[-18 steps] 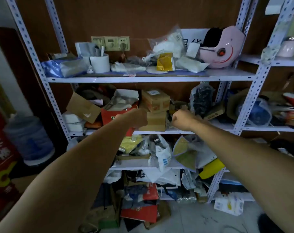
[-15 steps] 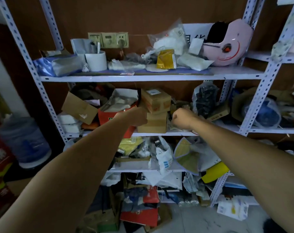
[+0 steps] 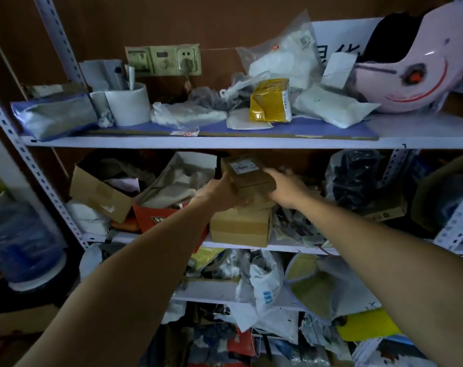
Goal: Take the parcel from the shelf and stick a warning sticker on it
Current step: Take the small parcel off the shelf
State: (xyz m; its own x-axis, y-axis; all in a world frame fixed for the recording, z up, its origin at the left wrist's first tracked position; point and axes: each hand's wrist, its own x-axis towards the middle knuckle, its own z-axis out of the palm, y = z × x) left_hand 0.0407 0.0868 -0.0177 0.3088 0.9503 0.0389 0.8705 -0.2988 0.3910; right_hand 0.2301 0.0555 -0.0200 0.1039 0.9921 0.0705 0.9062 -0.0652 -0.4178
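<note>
A small brown cardboard parcel [image 3: 247,174] with a white label on top sits on the second shelf [image 3: 283,246], stacked on a larger cardboard box [image 3: 239,229]. My left hand [image 3: 219,193] grips the parcel's left side. My right hand [image 3: 287,188] grips its right side, fingers wrapped behind it. The parcel is tilted a little, its label facing up towards me. No sticker is in view.
An open red box [image 3: 156,218] and an open brown box [image 3: 100,193] stand left of the parcel. A dark plastic bag [image 3: 354,178] lies to the right. The upper shelf [image 3: 225,141] close above carries bags, a white cup [image 3: 128,104] and a pink helmet [image 3: 410,67]. Metal uprights frame the bay.
Both hands were fists in front of the lower box; they have risen and closed on the upper parcel's sides. The view has come closer to the shelf.
</note>
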